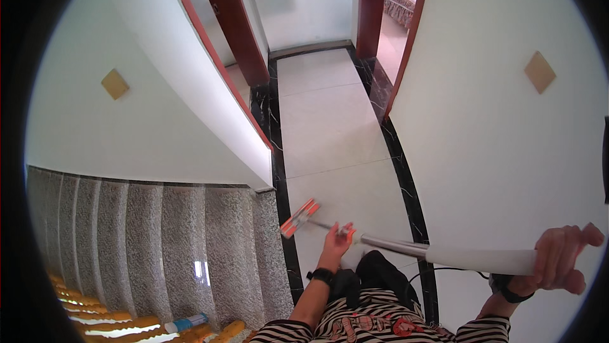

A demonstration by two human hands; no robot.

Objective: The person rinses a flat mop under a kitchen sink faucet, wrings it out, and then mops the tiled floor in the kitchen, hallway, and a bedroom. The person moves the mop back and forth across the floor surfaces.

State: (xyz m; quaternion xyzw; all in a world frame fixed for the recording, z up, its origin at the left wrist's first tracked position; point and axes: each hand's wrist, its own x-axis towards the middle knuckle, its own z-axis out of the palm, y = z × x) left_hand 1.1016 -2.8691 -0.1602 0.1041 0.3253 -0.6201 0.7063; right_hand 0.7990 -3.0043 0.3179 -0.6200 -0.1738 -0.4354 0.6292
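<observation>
A long-handled tool that looks like a mop (393, 244) lies slantwise across the front of my body. Its flat orange-and-grey head (300, 218) is at the left, over the pale floor near the stair edge. From there a thin rod leads to my left hand (340, 236), whose fingers are closed around the shaft beside an orange part. Further right the shaft becomes a silver tube, then a thick white grip. My right hand (559, 259) is wrapped around the end of that white grip, with some fingertips sticking out past it.
Speckled grey stairs (184, 241) run along the left, with a yellow railing (120, 324) below them. A blue-and-white cylindrical container (189, 322) rests by the railing. Ahead, a tiled corridor (330, 121) with black borders passes between red-brown door frames (231, 19). White walls stand on both sides.
</observation>
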